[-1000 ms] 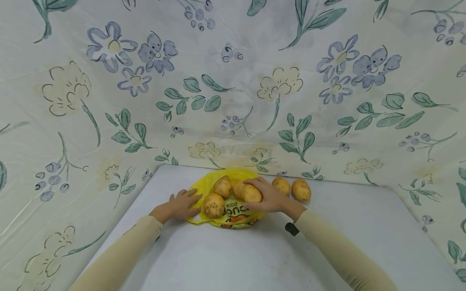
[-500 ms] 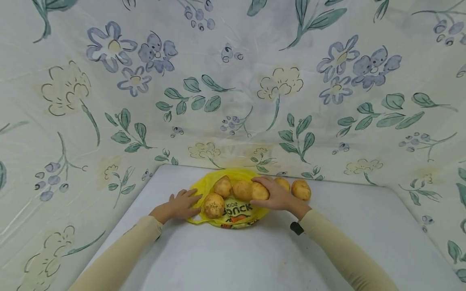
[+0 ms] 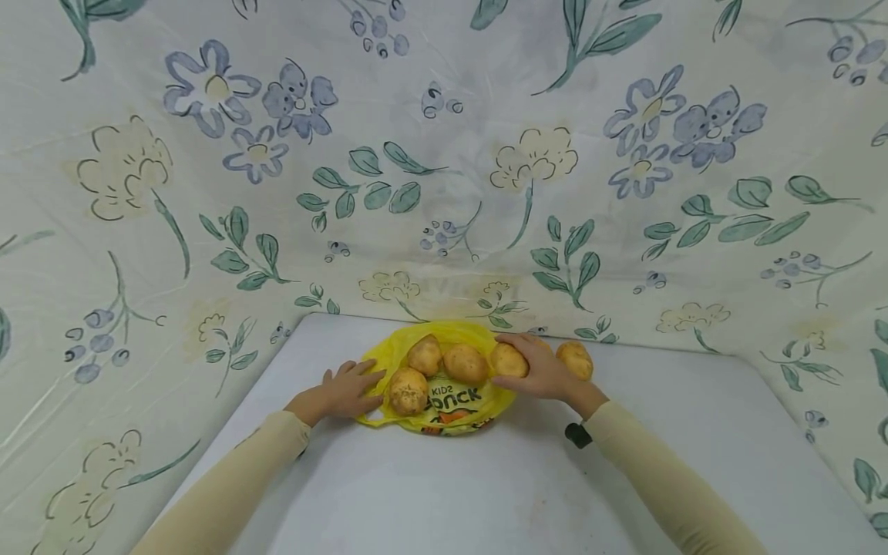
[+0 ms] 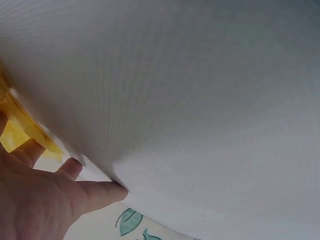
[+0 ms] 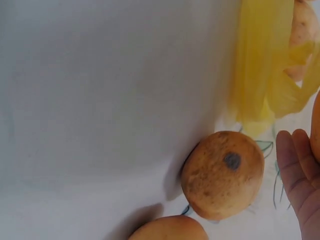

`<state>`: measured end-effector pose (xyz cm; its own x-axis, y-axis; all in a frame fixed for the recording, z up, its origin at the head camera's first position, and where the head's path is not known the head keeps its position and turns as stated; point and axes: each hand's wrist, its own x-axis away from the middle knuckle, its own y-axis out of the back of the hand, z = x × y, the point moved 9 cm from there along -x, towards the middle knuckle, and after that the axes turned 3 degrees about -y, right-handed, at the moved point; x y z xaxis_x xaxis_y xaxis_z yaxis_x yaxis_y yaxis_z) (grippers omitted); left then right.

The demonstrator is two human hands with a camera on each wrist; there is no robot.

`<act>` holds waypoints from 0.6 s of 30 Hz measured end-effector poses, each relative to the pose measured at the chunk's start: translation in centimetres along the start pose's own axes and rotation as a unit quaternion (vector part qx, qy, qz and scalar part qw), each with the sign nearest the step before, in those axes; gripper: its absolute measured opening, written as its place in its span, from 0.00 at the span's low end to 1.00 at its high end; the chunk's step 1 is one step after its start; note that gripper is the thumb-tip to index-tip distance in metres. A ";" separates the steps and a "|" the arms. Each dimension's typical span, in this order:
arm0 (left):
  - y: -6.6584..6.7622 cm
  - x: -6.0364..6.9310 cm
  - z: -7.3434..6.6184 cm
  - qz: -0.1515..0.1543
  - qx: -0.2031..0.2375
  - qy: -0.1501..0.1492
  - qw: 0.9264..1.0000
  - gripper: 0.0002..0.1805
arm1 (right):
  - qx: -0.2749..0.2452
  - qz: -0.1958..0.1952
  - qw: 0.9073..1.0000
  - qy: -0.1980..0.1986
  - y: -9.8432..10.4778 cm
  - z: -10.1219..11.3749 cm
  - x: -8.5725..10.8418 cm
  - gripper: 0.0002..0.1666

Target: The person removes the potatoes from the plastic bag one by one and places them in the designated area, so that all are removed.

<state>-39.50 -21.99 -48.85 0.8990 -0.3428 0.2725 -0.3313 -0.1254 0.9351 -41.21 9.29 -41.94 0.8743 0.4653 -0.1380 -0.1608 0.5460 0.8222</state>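
Note:
A yellow plastic bag (image 3: pixel 479 401) with printed lettering lies flat on the table, and three potatoes rest on it: one at the back (image 3: pixel 425 356), one nearer me (image 3: pixel 408 391) and one at the right (image 3: pixel 465 364). My left hand (image 3: pixel 340 391) lies with spread fingers on the bag's left edge; the left wrist view shows those fingers (image 4: pixel 105 194) extended beside the yellow plastic. Over the bag's right edge, my right hand (image 3: pixel 544 371) grips another potato (image 3: pixel 509 360) between thumb and fingers. The right wrist view shows only a sliver of this held potato (image 5: pixel 316 130).
Right of the bag, one potato (image 3: pixel 574 360) sits on the white table (image 3: pixel 430 493); another, with a dark spot (image 5: pixel 225 175), is largely hidden behind my right hand in the head view. A flower-printed sheet (image 3: pixel 444 216) rises behind the table.
My right hand has moved to the right with its potato, away from the potatoes on the bag, uncovering more of the lettering. My left hand has stayed in place.

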 end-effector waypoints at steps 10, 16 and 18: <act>-0.2 -0.2 0.0 0.000 0.003 -0.001 1.000 0.34 | -0.012 0.010 0.999 -0.030 1.3 -1.0 0.3 0.46; -0.3 -0.2 0.2 -0.001 0.002 0.000 1.000 0.34 | -0.009 0.002 0.999 -0.043 2.0 -2.1 0.4 0.45; -0.2 -0.2 0.1 -0.001 0.004 0.001 1.000 0.34 | -0.013 -0.001 0.999 -0.044 2.2 -2.3 0.4 0.45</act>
<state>-39.61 -22.03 -49.13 0.9002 -0.3405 0.2714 -0.3318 -0.1327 0.9340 -42.21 12.27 -41.47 0.9111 0.4022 -0.0903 -0.1699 0.5661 0.8066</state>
